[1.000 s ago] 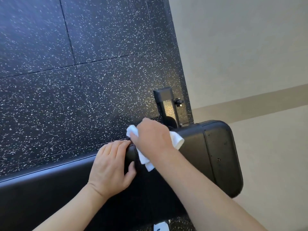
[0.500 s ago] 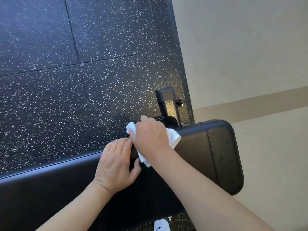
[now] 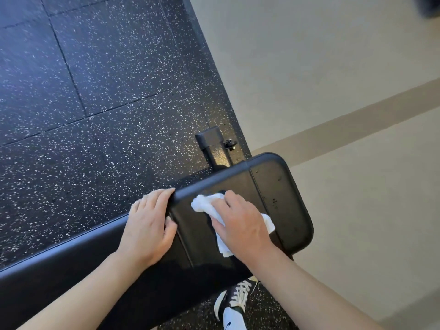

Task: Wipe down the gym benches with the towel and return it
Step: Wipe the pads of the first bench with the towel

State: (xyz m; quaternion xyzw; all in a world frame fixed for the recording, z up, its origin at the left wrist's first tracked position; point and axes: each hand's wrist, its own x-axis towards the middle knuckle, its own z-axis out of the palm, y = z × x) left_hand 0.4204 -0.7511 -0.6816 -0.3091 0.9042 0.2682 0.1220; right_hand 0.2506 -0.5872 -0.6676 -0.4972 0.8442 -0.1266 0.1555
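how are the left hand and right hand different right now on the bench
The left hand holds nothing; the right hand holds the white towel. The left hand sits at the far edge of the bench, fingers draped over it; the right hand is on the top surface, nearer the bench's end. Both rest palm down on the black pad.

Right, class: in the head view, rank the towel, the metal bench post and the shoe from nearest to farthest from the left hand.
1. Towel: just right of the left hand, on the bench pad.
2. Metal bench post: beyond the pad, upper right.
3. Shoe: on the floor, lower right.
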